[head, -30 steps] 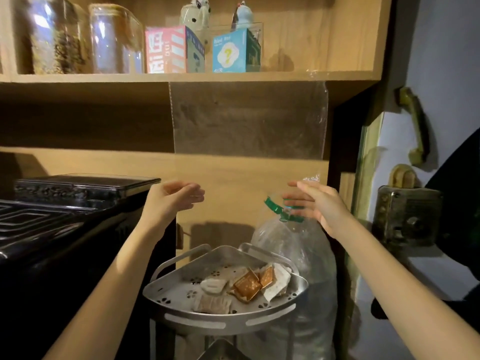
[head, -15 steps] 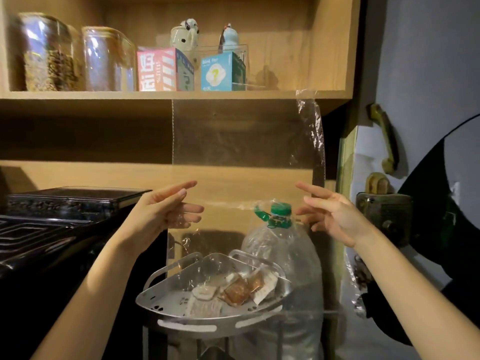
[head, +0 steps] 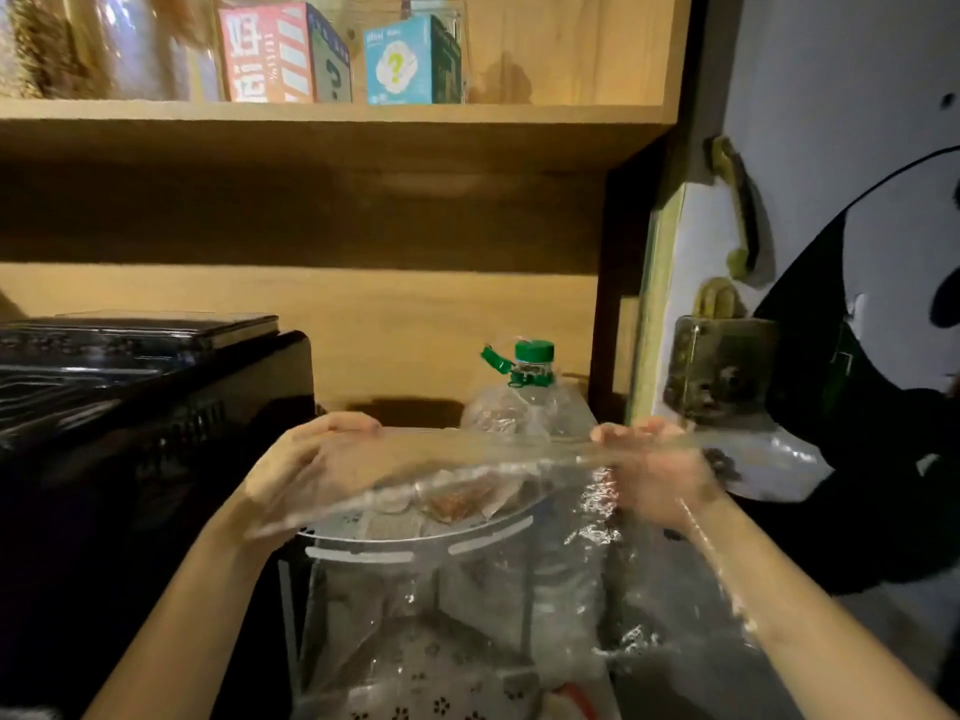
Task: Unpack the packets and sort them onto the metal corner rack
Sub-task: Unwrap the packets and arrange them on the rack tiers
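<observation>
Likely home kitchen, wooden shelves (head: pixel 332 132), storage jars (head: pixel 78 49), black stove (head: pixel 130 387)

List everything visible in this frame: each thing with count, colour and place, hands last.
clear plastic bag: 1, transparent, stretched between both hands over the rack
metal corner rack: 1, silver, centre, below the bag
packets: several, brown and white, on the rack's top tier
water bottle: 1, clear, green cap, behind the rack
boxes: 2, red and blue, upper shelf
jars: 2, clear, upper shelf left
black appliance: 1, left
left hand: gripping the bag
right hand: gripping the bag
</observation>
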Motion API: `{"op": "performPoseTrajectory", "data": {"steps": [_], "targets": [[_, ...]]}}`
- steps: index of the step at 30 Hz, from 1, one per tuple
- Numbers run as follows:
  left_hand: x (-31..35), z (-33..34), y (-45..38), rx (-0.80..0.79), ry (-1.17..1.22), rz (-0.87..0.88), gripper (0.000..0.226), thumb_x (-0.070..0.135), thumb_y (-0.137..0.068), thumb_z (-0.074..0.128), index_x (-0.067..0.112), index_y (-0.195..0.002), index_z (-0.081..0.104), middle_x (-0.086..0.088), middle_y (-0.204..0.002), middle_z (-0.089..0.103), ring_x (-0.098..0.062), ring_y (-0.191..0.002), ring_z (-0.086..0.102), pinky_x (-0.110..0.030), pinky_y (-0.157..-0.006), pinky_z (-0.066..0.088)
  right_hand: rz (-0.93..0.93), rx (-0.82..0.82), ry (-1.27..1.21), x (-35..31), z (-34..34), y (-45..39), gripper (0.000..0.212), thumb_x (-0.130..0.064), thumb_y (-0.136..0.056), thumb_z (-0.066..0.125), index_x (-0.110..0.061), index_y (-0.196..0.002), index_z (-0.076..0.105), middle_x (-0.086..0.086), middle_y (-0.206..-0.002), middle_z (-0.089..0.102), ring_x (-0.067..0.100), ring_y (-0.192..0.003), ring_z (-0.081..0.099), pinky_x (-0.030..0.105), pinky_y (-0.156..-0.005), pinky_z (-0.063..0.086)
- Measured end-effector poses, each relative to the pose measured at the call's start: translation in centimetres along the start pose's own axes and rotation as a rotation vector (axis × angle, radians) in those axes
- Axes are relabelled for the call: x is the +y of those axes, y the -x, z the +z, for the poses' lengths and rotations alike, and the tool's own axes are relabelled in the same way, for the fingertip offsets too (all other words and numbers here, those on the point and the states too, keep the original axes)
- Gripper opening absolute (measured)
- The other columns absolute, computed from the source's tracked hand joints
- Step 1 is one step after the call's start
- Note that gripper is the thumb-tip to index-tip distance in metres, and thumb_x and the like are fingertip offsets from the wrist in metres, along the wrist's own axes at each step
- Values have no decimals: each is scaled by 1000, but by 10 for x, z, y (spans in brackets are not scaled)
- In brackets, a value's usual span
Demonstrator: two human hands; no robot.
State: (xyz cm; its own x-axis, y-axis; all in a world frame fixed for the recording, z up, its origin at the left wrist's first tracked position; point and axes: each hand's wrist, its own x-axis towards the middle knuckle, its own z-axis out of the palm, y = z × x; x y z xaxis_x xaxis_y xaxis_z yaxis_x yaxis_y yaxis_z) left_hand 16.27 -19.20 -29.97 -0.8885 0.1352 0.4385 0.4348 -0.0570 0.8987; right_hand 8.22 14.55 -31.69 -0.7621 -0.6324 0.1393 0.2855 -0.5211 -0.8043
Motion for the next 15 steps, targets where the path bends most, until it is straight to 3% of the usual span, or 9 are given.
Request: {"op": "performPoseTrajectory", "data": {"steps": [1, 3, 6, 8, 11, 13, 15], "targets": [[-4, 2, 3, 12, -23, 10, 21, 9, -73, 55, 14, -64, 74, 8, -69, 73, -1, -66, 66, -12, -62, 51, 46, 51, 24, 1, -8, 1, 44, -32, -69, 73, 4, -90, 61, 29, -79, 66, 37, -74, 66, 42, -71, 56], [-11, 8, 14, 27, 47, 8, 38, 8, -77, 40, 10, -57, 73, 1, -65, 72, -7, -66, 68, -15, -62, 53, 34, 87, 201, 10, -15, 8, 46, -45, -55, 76, -4, -73, 66, 16, -72, 67, 29, -70, 65, 36, -67, 54], [-21, 15, 34, -66, 190, -23, 52, 11, -85, 24, -2, -65, 70, -13, -70, 70, -22, -73, 68, -22, -66, 56, 7, 182, 456, 22, -24, 21, 19, -25, -60, 73, -17, -77, 71, 9, -78, 70, 20, -72, 69, 29, -59, 56], [-19, 15, 43, -124, 238, -54, 44, 21, -81, 32, 1, -71, 70, -12, -73, 71, -25, -73, 69, -27, -61, 57, 10, 183, 553, 24, -28, 27, 30, -11, -67, 70, -22, -95, 69, 7, -81, 73, 17, -70, 69, 27, -57, 57], [-27, 15, 54, -226, 384, -264, 43, 32, -88, 32, 12, -100, 68, -14, -95, 73, -29, -84, 70, -32, -55, 58, 89, 166, 630, 30, -30, 37, 51, -8, -66, 74, -15, -114, 58, 12, -85, 73, 18, -70, 70, 30, -61, 59], [-35, 17, 65, -425, 658, -431, 51, 42, -93, 33, 10, -129, 50, -26, -117, 62, -36, -97, 66, -42, -64, 60, 113, 205, 677, 41, -30, 42, 53, -8, -65, 73, -11, -115, 56, 12, -83, 74, 19, -69, 70, 29, -58, 58], [-50, 19, 74, -626, 853, -556, 67, 47, -91, 41, 3, -140, 28, -34, -124, 53, -45, -103, 61, -50, -73, 56, 113, 242, 697, 50, -29, 45, 46, -3, -71, 70, -9, -115, 56, 11, -78, 74, 19, -66, 70, 28, -56, 57]]}}
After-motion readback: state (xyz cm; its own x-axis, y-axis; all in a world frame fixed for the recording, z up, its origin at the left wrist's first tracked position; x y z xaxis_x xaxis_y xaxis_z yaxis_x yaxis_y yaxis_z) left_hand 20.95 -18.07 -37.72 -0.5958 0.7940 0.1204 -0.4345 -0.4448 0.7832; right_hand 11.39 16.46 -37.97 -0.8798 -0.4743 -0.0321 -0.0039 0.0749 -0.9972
